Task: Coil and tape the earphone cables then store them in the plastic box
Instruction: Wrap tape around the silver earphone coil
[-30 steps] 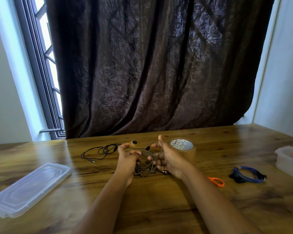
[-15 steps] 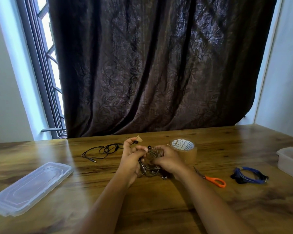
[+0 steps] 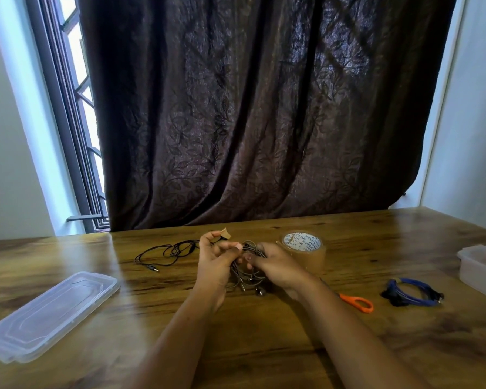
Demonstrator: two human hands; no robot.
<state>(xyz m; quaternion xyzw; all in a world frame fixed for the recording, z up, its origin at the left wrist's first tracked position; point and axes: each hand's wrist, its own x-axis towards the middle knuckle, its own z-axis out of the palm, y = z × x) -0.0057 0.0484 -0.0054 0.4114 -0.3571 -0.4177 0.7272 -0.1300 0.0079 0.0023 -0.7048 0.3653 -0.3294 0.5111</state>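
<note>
At mid table (image 3: 264, 346), L hand (image 3: 213, 265) & R hand (image 3: 275, 265) are both gripping the thin grey wire coil (image 3: 246, 277), brown tape scrap (image 3: 225, 233) sticking on L fingertip; translucent box (image 3: 480, 265) is sitting far right, flat lid (image 3: 48, 313) left.

Two bare arms enter from the lower edge of the view. Left forearm (image 3: 180, 329): uncovered along its whole visible length, slender, narrowing toward the wrist. Right forearm (image 3: 357, 332): likewise uncovered, partly in shadow. Left hand (image 3: 216, 262): bare; one short, trimmed nail visible at a fingertip. Right hand (image 3: 278, 266): bare; one short nail visible. Clothing cannot be determined from what is in view.
</note>
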